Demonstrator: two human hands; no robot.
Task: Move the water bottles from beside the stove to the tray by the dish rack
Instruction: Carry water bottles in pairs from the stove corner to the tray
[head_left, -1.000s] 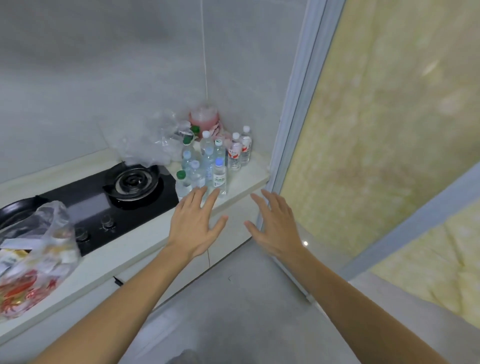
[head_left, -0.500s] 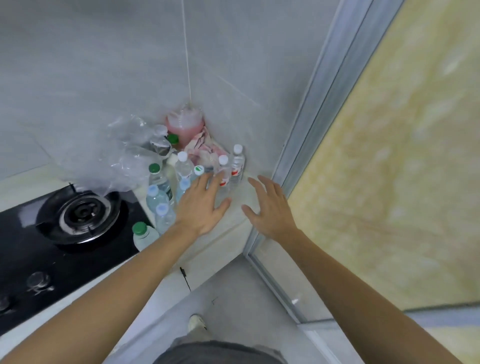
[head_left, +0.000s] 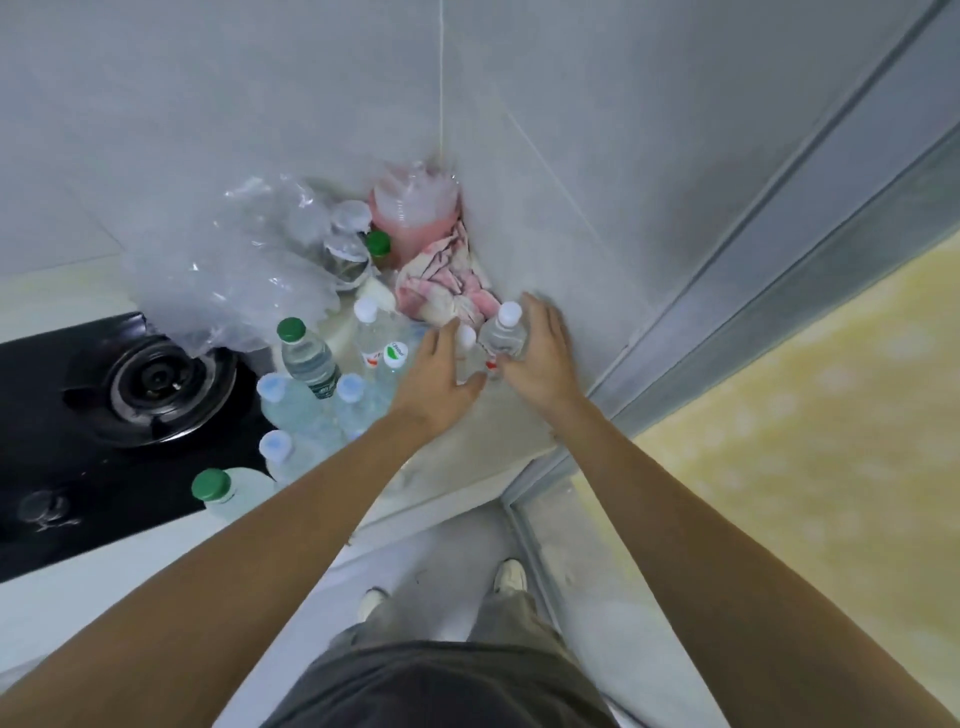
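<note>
Since a moment ago both hands have reached the water bottles (head_left: 317, 384) at the desk's (head_left: 498, 431) one-o'clock corner: right hand (head_left: 537, 358) apparently wraps a white-capped bottle (head_left: 503, 332), left hand (head_left: 439, 376) spread beside another, so lifting looks imminent.

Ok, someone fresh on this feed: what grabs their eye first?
Probably the two hands meeting in the counter corner: the right hand wraps a white-capped bottle, the left hand closes on another beside it. Next, the cluster of water bottles crowding the black stove, with crumpled clear plastic and a pink jug behind.
</note>
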